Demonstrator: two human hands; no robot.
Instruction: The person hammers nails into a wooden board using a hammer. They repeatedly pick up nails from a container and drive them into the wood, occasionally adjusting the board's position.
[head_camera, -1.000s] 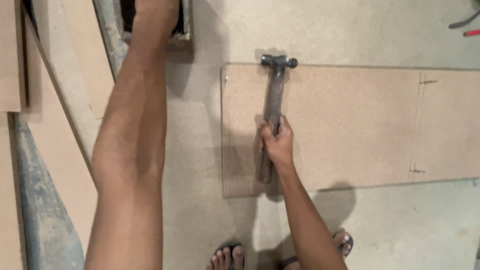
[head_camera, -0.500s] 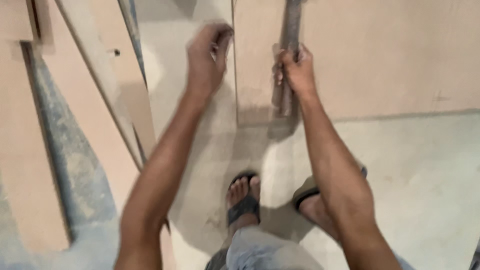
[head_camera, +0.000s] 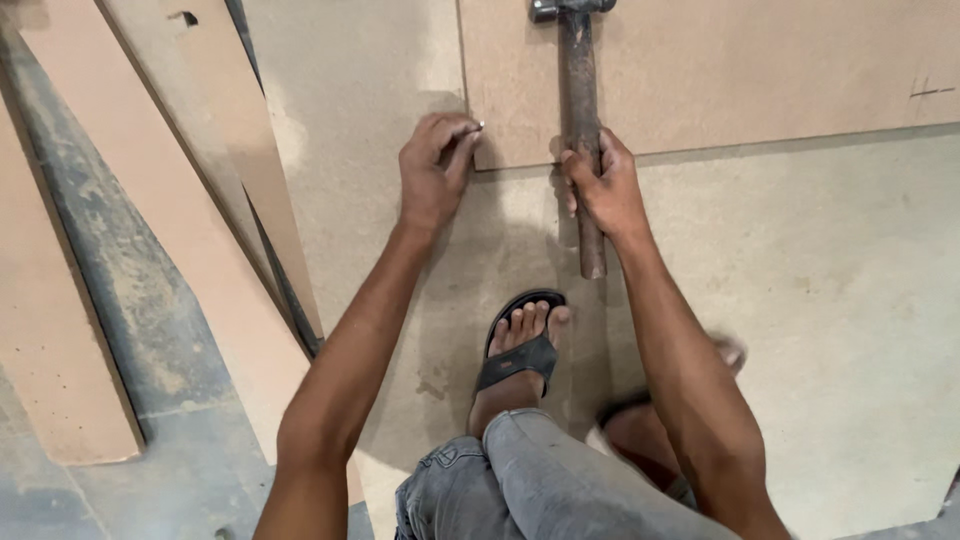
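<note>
My right hand (head_camera: 603, 188) grips the dark wooden handle of a hammer (head_camera: 579, 110), whose metal head reaches the frame's top edge. The hammer lies over a tan fibreboard panel (head_camera: 760, 70) that rests flat on a larger pale board (head_camera: 800, 300). My left hand (head_camera: 433, 170) pinches a small nail (head_camera: 480, 126) upright at the panel's near left corner. My left foot in a black sandal (head_camera: 520, 345) stands on the pale board just below both hands.
Several long fibreboard strips (head_camera: 160, 200) lie slanted at the left over a dusty grey floor (head_camera: 110, 290). My jeans-clad knee (head_camera: 540, 480) fills the bottom middle. A pencil mark (head_camera: 930, 92) shows on the panel at the right.
The view has dropped toward the panel's near edge. My left hand came down from the far left and now holds a nail at the corner. My right hand keeps the hammer.
</note>
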